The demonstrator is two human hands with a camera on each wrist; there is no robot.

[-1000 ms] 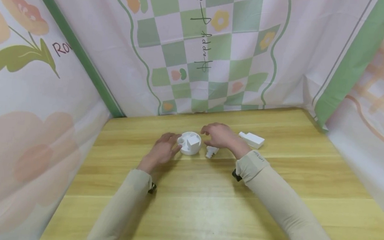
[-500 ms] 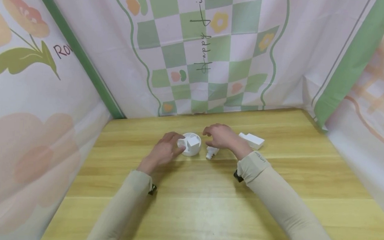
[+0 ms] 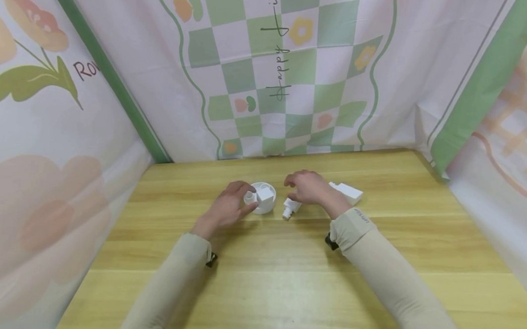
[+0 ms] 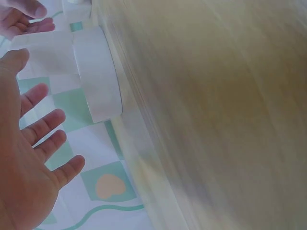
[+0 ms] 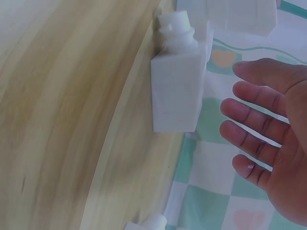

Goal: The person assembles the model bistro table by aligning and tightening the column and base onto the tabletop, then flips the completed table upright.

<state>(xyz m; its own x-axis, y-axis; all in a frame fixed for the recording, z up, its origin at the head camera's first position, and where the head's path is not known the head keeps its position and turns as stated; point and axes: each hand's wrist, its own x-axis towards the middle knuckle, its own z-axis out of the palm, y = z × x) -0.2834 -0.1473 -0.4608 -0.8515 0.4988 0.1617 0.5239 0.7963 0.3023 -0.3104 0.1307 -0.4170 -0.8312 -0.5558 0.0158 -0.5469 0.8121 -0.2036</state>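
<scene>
A shallow round white dish [image 3: 262, 210] stands at the table's far middle, with a square white block [image 3: 266, 195] rising out of it. A short round neck-like piece [image 3: 249, 198] shows at the block's left. My left hand [image 3: 226, 206] reaches round this piece, fingers spread; in the left wrist view its thumb overlaps the block, and I cannot tell whether it touches. My right hand [image 3: 312, 188] hovers over a small white square bottle [image 5: 176, 93] with a ridged neck. Its fingers are loosely bent, apart from the bottle, with nothing between them.
A second white bottle [image 3: 349, 193] lies to the right, partly behind my right hand and wrist. The wooden table [image 3: 279, 284] meets a patterned cloth [image 3: 258, 85] at its far edge, and cloth walls stand on both sides.
My left hand has moved slightly right, farther over the dish, and the neck-like piece looks differently turned. My right hand has drifted a little right, away from the dish, uncovering more of the small bottle.
</scene>
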